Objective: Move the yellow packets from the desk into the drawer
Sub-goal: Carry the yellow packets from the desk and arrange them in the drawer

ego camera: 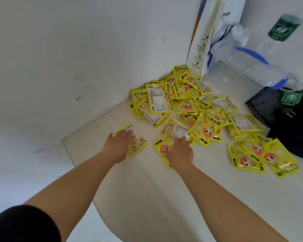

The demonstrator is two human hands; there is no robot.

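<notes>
Resting the left hand [120, 143] flat, fingers straight, on a lone yellow packet [138, 146] at the heap's 8 o'clock edge. Laying the right hand [179, 151] palm down over a face-up packet [160, 148], fingertips bent onto the pale back of the next one; grasping or merely touching, cannot tell. Stretching both bare forearms forward from 6 o'clock, wrists low over the desk [147, 198]. Heaped toward the desk's 1 o'clock corner by the wall: overlapping yellow packets [185, 105]. Farther, from 1 to 3 o'clock: white paper bag [203, 41], clear container [248, 67], black bag [290, 123].
</notes>
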